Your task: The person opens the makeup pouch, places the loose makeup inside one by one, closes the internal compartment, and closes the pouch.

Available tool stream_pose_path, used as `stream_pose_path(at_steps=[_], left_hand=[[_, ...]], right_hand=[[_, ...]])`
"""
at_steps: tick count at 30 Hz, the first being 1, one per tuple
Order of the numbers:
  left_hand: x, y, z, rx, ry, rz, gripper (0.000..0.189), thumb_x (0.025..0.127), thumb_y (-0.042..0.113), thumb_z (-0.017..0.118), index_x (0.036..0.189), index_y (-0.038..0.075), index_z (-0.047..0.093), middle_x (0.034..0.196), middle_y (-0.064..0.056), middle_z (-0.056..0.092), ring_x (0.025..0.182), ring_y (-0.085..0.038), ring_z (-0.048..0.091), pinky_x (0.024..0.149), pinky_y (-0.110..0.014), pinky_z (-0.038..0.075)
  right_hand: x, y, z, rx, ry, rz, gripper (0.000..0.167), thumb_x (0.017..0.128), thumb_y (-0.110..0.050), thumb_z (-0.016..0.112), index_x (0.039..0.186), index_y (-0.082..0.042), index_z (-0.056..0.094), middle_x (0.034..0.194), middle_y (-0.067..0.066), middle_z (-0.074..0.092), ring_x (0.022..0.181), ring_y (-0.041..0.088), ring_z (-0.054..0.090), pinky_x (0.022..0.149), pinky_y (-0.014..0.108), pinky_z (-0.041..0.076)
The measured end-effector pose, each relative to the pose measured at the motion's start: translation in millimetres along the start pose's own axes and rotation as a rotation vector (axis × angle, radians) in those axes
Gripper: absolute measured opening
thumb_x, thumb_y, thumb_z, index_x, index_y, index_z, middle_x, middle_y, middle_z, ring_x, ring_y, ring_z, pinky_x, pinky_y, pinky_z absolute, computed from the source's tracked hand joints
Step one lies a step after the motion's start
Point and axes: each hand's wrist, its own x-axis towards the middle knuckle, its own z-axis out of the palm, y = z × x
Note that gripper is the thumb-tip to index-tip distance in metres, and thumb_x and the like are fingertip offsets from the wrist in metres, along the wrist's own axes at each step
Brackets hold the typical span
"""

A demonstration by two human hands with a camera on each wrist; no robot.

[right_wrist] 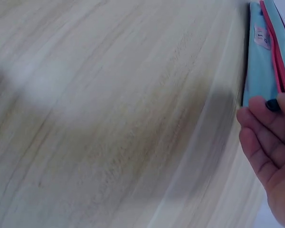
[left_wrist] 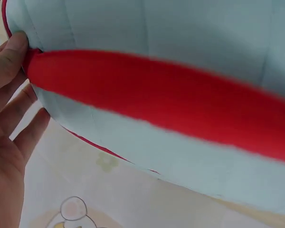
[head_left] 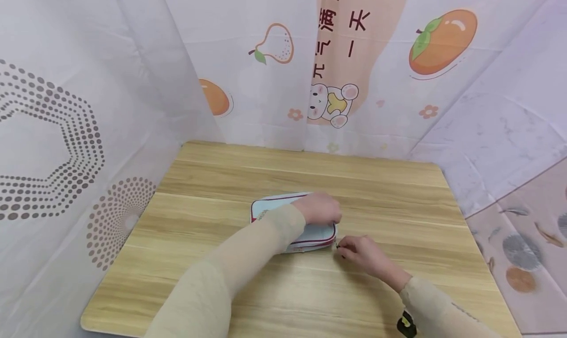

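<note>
A light blue zip pouch (head_left: 275, 200) with red piping lies on the wooden table, partly covered by the left forearm. My left hand (head_left: 320, 208) grips the pouch at its right end; the left wrist view shows the thumb on the end of a wide red band (left_wrist: 118, 76) and the fingers spread below it. By the near right corner, my right hand (head_left: 366, 254) pinches a small black zipper pull (right_wrist: 273, 105) between thumb and fingers. A red zipper (right_wrist: 275, 57) runs along the pouch's side, beside a small pale label (right_wrist: 262, 37).
The wooden table (head_left: 212, 175) has rounded corners and meets white printed curtains (head_left: 248, 107) at the back and sides. A black object with a yellow mark (head_left: 406, 324) shows beside the right sleeve, near the front edge.
</note>
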Motion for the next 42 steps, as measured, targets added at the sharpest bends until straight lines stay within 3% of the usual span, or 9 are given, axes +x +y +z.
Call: stream_pose_path(at_steps=[3, 6, 10, 19, 26, 33, 42], left_hand=[[-1.4, -7.2, 1.0, 0.017, 0.018, -0.018, 0.026, 0.093, 0.009, 0.059, 0.072, 0.023, 0.059, 0.085, 0.008, 0.065, 0.073, -0.012, 0.049, 0.068, -0.028, 0.049], [-1.8, -14.3, 1.7, 0.006, 0.023, -0.047, 0.028, 0.093, 0.007, 0.06, 0.07, 0.022, 0.056, 0.078, 0.008, 0.059, 0.07, -0.012, 0.045, 0.064, -0.027, 0.044], [-3.8, -21.7, -0.1, -0.018, 0.024, -0.084, 0.029, 0.092, 0.009, 0.062, 0.067, 0.022, 0.054, 0.072, 0.008, 0.053, 0.065, -0.013, 0.041, 0.058, -0.028, 0.039], [-8.6, -34.0, 0.1, -0.074, 0.014, -0.129, 0.032, 0.095, 0.013, 0.067, 0.067, 0.021, 0.054, 0.075, 0.007, 0.054, 0.069, -0.011, 0.044, 0.059, -0.026, 0.042], [-11.0, -39.6, -1.3, -0.073, 0.011, -0.142, 0.03, 0.093, 0.012, 0.068, 0.066, 0.021, 0.056, 0.072, 0.009, 0.054, 0.069, -0.01, 0.043, 0.06, -0.025, 0.042], [-13.7, -43.9, -1.3, -0.079, 0.019, -0.208, 0.025, 0.096, 0.013, 0.067, 0.073, 0.021, 0.069, 0.076, 0.009, 0.061, 0.071, -0.01, 0.047, 0.064, -0.026, 0.046], [-15.8, -49.4, 0.5, -0.082, 0.042, -0.337, 0.035, 0.095, 0.006, 0.06, 0.065, 0.022, 0.051, 0.069, 0.008, 0.048, 0.067, -0.012, 0.039, 0.061, -0.029, 0.042]], right_hand=[[3.0, 0, 3, -0.06, 0.068, -0.05, 0.007, 0.091, -0.006, 0.074, 0.088, -0.012, 0.072, 0.077, -0.008, 0.07, 0.068, -0.004, 0.053, 0.06, 0.022, 0.051], [6.4, -2, 5, -0.096, 0.104, -0.083, 0.009, 0.089, -0.004, 0.075, 0.087, -0.013, 0.071, 0.077, -0.008, 0.07, 0.068, -0.004, 0.053, 0.059, 0.023, 0.051], [9.9, -5, 6, -0.109, 0.099, -0.099, 0.009, 0.089, -0.004, 0.075, 0.088, -0.012, 0.071, 0.078, -0.008, 0.07, 0.068, -0.004, 0.052, 0.059, 0.022, 0.05], [17.2, -13, 8, -0.139, 0.118, -0.157, 0.011, 0.088, -0.002, 0.075, 0.088, -0.012, 0.07, 0.075, -0.009, 0.067, 0.066, -0.004, 0.05, 0.057, 0.021, 0.048], [20.0, -18, 10, -0.131, 0.11, -0.16, 0.01, 0.088, -0.002, 0.074, 0.088, -0.011, 0.069, 0.074, -0.01, 0.065, 0.065, -0.005, 0.047, 0.056, 0.02, 0.047], [24.5, -21, 10, -0.136, 0.102, -0.14, 0.01, 0.089, -0.003, 0.073, 0.087, -0.011, 0.068, 0.071, -0.011, 0.061, 0.063, -0.004, 0.045, 0.055, 0.019, 0.044], [30.9, -25, 13, -0.155, 0.084, -0.135, 0.009, 0.091, -0.004, 0.074, 0.087, -0.01, 0.068, 0.071, -0.01, 0.061, 0.062, -0.004, 0.045, 0.055, 0.018, 0.044]])
